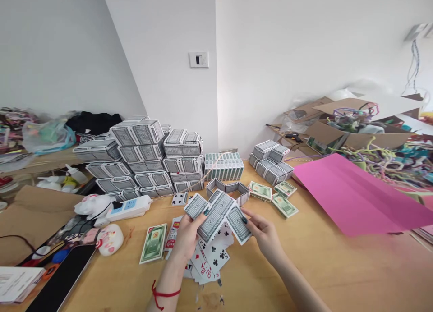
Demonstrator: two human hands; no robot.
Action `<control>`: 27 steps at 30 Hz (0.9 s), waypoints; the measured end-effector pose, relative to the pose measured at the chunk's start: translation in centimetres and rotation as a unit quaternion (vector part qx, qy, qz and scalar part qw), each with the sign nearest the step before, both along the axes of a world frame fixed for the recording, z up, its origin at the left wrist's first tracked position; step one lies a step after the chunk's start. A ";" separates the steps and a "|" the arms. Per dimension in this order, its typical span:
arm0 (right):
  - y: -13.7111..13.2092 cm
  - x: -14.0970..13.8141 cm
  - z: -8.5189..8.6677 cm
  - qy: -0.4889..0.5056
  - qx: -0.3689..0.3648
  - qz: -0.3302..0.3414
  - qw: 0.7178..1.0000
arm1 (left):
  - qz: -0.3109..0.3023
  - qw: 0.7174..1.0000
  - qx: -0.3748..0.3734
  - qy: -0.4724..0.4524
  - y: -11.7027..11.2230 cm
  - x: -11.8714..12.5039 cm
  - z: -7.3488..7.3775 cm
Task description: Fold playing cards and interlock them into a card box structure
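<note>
My left hand and my right hand together hold up a folded piece made of grey-patterned playing cards above the wooden table. Fingers of both hands are closed on its ends, left at the left flap, right at the lower right flap. Loose face-up playing cards lie on the table just beneath. A green card pack lies left of my left hand. An open card-built box sits just beyond the held piece.
Stacks of card-built blocks stand at the back left, smaller ones at the back right. Green packs, a row of decks, a pink sheet, a white power strip, cardboard clutter.
</note>
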State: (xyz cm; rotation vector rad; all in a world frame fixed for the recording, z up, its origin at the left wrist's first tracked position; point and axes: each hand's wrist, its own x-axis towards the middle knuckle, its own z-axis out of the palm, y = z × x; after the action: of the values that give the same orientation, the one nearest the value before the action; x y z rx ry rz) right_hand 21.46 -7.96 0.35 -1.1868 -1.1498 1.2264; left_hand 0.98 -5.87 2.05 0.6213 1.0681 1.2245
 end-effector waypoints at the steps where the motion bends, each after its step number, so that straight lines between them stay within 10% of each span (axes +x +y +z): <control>1: 0.0 0.0 0.0 -0.001 -0.006 0.003 1.000 | 0.000 1.000 0.002 0.001 0.0 0.0 0.0; 27: 0.5 1.0 -0.4 -0.048 0.044 0.020 0.998 | -0.022 0.998 0.030 0.050 0.0 -0.3 0.0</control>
State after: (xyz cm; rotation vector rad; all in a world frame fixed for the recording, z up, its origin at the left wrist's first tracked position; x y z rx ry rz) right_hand 22.48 -7.43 -0.02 -1.1729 -1.2911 1.1462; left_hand 0.63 -5.87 2.04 0.7553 1.0978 1.2008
